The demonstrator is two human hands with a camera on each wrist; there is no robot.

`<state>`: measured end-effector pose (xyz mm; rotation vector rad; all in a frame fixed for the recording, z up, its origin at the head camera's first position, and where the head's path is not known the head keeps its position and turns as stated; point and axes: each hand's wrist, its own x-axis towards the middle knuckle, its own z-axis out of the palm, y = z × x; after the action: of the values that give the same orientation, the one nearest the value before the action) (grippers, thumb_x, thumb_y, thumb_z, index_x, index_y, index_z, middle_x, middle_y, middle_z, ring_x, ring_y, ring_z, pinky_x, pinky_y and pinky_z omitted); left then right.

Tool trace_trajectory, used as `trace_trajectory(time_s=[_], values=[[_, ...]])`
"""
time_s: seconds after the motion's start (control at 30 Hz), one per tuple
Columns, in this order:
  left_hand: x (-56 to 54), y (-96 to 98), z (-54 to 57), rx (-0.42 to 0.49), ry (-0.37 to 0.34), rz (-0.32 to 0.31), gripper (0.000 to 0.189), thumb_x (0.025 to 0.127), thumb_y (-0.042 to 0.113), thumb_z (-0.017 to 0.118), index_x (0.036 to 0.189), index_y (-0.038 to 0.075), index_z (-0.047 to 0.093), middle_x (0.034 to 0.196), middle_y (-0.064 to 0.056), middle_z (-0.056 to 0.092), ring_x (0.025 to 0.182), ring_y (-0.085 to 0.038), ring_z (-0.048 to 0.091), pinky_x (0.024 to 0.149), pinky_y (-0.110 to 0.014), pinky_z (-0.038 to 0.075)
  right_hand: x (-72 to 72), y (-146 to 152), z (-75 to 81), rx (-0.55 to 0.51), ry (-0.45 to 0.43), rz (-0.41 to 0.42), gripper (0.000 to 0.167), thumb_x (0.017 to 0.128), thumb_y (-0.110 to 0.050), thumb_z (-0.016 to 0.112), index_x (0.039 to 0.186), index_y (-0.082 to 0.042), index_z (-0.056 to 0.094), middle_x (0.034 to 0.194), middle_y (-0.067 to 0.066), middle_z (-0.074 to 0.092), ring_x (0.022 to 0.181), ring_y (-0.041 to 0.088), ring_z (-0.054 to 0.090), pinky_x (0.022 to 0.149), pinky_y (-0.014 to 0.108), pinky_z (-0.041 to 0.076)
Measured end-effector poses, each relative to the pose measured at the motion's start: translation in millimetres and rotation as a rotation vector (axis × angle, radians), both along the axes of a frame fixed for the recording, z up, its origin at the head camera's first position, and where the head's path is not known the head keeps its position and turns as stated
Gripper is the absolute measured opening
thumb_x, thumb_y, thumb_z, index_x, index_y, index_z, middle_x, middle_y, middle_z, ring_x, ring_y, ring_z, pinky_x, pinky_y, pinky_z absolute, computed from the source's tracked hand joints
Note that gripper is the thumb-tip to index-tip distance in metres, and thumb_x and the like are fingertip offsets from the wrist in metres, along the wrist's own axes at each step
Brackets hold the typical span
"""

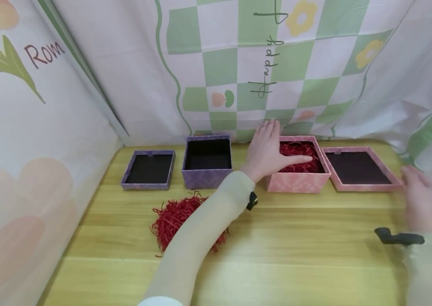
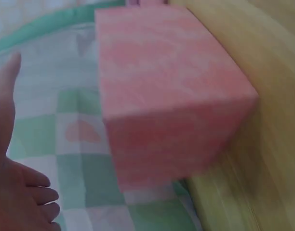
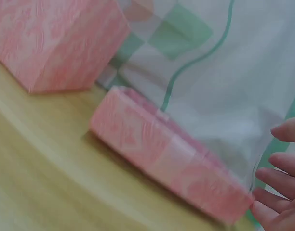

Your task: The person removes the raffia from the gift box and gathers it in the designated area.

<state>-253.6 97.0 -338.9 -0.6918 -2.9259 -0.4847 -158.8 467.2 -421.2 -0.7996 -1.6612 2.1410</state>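
Note:
My left hand [image 1: 263,151] is over the left side of the pink box [image 1: 298,183], its thumb stretched across the opening. Red shredded paper [image 1: 299,151] fills the inside of that box. In the left wrist view, the pink box [image 2: 176,62] shows its outer walls, with the hand [image 2: 20,159] beside it and nothing in its fingers. To the right, my right hand [image 1: 422,197], blurred, is at the right edge of the pink lid [image 1: 367,187], which lies hollow side up. In the right wrist view, loosely bent fingertips are right at the lid's corner [image 3: 171,156].
A purple box [image 1: 206,179] with a dark inside stands left of the left hand. Its purple lid [image 1: 146,186] lies farther left, inside up. A heap of red shredded paper [image 1: 171,216] is on the wooden table [image 1: 296,255], partly under the left forearm. Patterned curtain [image 1: 220,68] hangs behind.

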Motion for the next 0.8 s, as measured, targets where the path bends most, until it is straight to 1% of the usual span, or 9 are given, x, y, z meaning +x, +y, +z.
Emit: trace_trajectory(time_s=[0.13,0.2,0.27,0.37,0.53,0.6,0.7,0.77,0.8], values=[[-7.5,-9.0,-13.6,-0.153,0.012,0.034,0.138,0.067,0.102,0.039,0.164,0.009,0.006,0.170,-0.007,0.000,0.154,-0.019,-0.004,0.119,-0.030,-0.010,-1.7,-10,20.2,0.095,-0.018,0.011,0.066,0.089,-0.036,0.081,0.148,-0.032,0.052,0.152,-0.015,0.044,0.143,-0.001,0.022,0.114,0.014,0.010],[-9.5,-9.7,-21.3,-0.197,0.009,0.036,0.141,0.065,0.104,0.035,0.164,0.009,0.002,0.170,-0.007,-0.003,0.154,-0.020,-0.006,0.119,-0.031,-0.011,-1.7,-17,33.3,0.161,-0.042,0.014,0.069,0.088,-0.042,0.081,0.149,-0.034,0.051,0.158,-0.018,0.035,0.143,-0.005,0.018,0.114,0.015,0.005],[-10.6,-9.1,-28.3,-0.226,0.001,0.038,0.141,0.065,0.105,0.031,0.164,0.010,-0.003,0.170,-0.006,-0.006,0.154,-0.020,-0.008,0.119,-0.031,-0.011,-1.8,-26,45.5,0.240,-0.060,0.022,0.069,0.087,-0.047,0.080,0.148,-0.036,0.051,0.159,-0.020,0.031,0.142,-0.007,0.015,0.115,0.016,0.003],[-11.5,-7.4,-37.3,-0.254,-0.010,0.049,0.140,0.066,0.105,0.028,0.163,0.010,-0.005,0.170,-0.006,-0.006,0.154,-0.019,-0.008,0.120,-0.031,-0.009,-1.4,-40,60.7,0.340,-0.061,0.078,0.066,0.090,-0.049,0.075,0.149,-0.037,0.049,0.159,-0.021,0.029,0.143,-0.006,0.015,0.115,0.015,0.004],[-12.7,-5.5,-46.2,-0.241,-0.069,0.066,0.136,0.069,0.102,0.031,0.164,0.010,0.000,0.170,-0.006,-0.006,0.153,-0.017,-0.009,0.121,-0.031,-0.007,-0.7,-65,79.9,0.483,-0.019,0.186,0.058,0.097,-0.046,0.069,0.151,-0.036,0.049,0.158,-0.020,0.034,0.143,-0.005,0.017,0.112,0.010,0.011],[-13.5,-5.1,-47.5,-0.237,-0.089,0.065,0.137,0.069,0.102,0.033,0.164,0.011,-0.002,0.170,-0.005,-0.008,0.153,-0.017,-0.011,0.120,-0.031,-0.008,-2.0,-74,87.5,0.394,0.057,0.217,0.056,0.096,-0.038,0.071,0.149,-0.031,0.054,0.158,-0.015,0.037,0.144,-0.003,0.019,0.109,0.012,0.025],[-15.1,-4.4,-48.2,-0.251,-0.103,0.059,0.139,0.067,0.103,0.034,0.164,0.012,-0.007,0.170,-0.005,-0.012,0.153,-0.017,-0.014,0.120,-0.031,-0.008,-5.0,-87,99.7,0.241,0.156,0.261,0.053,0.095,-0.028,0.076,0.145,-0.025,0.059,0.159,-0.011,0.038,0.144,-0.001,0.023,0.091,0.015,0.048],[-16.3,-3.6,-48.6,-0.260,-0.119,0.055,0.140,0.066,0.103,0.035,0.163,0.013,-0.011,0.169,-0.004,-0.015,0.152,-0.017,-0.015,0.120,-0.032,-0.009,-8.1,-95,107.5,0.104,0.225,0.289,0.053,0.092,-0.020,0.079,0.142,-0.020,0.062,0.158,-0.007,0.039,0.144,0.001,0.028,0.081,0.016,0.053],[-16.9,-3.2,-48.8,-0.264,-0.126,0.054,0.141,0.065,0.104,0.035,0.162,0.013,-0.013,0.169,-0.004,-0.016,0.152,-0.017,-0.016,0.120,-0.032,-0.009,-9.6,-99,111.4,0.118,0.228,0.306,0.053,0.092,-0.020,0.078,0.143,-0.020,0.062,0.159,-0.007,0.039,0.144,0.002,0.028,0.081,0.015,0.052]])
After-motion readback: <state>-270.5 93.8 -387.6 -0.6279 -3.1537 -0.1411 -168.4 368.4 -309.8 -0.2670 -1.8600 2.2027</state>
